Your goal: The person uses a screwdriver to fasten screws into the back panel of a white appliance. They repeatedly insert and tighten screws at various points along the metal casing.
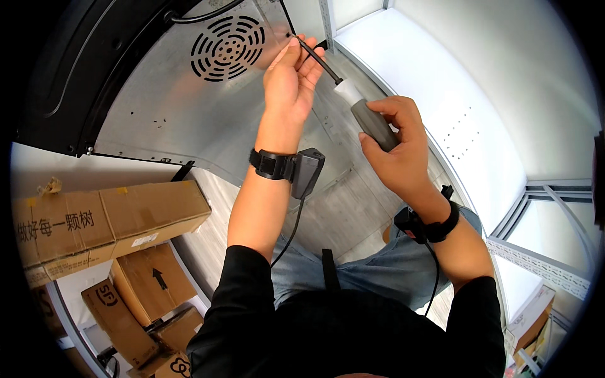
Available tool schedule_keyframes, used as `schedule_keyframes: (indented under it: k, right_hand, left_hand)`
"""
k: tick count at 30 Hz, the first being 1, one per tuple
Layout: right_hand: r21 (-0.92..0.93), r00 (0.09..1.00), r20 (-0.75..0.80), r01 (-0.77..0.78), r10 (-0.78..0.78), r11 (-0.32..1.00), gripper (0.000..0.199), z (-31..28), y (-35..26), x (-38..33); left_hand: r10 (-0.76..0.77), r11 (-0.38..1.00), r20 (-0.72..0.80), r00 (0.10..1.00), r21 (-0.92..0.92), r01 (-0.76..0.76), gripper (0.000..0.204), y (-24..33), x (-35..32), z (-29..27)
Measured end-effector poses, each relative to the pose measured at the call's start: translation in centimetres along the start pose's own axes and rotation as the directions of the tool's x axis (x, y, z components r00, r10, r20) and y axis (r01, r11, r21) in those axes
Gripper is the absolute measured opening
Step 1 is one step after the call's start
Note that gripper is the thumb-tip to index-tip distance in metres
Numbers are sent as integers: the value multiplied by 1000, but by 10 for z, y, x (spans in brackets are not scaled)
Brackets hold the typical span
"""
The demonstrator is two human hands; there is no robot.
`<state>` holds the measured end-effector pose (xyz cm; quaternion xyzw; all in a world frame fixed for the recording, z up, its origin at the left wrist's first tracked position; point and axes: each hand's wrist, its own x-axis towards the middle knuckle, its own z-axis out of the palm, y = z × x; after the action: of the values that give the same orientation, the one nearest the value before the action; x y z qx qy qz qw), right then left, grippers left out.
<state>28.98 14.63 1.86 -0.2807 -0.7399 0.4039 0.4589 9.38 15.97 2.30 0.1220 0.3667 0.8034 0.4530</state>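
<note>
Two hands on one screwdriver [353,101]: right hand [394,148] grips its grey handle, left hand [291,79] pinches the shaft, tip at the metal back panel [157,107], 12 o'clock. Step: seating the tip; next needs steady alignment.

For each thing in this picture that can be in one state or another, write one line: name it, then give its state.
Screwdriver: held, tip against the metal panel's edge.
Right hand: closed around the screwdriver's grey handle.
Left hand: fingers steadying the screwdriver's shaft near the tip.
Metal panel: tilted, round vent facing the camera.
Cardboard boxes: closed, stacked on the left.
</note>
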Motion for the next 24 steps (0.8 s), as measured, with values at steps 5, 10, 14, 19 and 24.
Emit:
schedule_keyframes:
  k: [5, 10, 14, 19, 24]
  right_hand:
    - [1, 1000, -13, 2, -2, 1000, 35, 2, -6, 2]
    - [13, 999, -31, 14, -14, 1000, 34, 3, -7, 2]
    - [-15, 1000, -21, 5, -5, 1000, 35, 3, -9, 4]
    - [-31, 999, -29, 24, -25, 999, 36, 4, -9, 6]
    - [-44, 999, -51, 16, -18, 999, 36, 5, -13, 6]
  left_hand:
    - [-5, 995, -13, 1000, -103, 4, 17, 1, 0, 2]
    - [-15, 987, -11, 1000, -159, 13, 16, 0, 1, 1]
    - [-26, 984, -21, 999, -175, 22, 16, 1, 1, 2]
    - [-27, 982, -15, 1000, -189, 24, 16, 2, 2, 2]
    - [-60, 983, 14, 998, -174, 62, 18, 4, 0, 0]
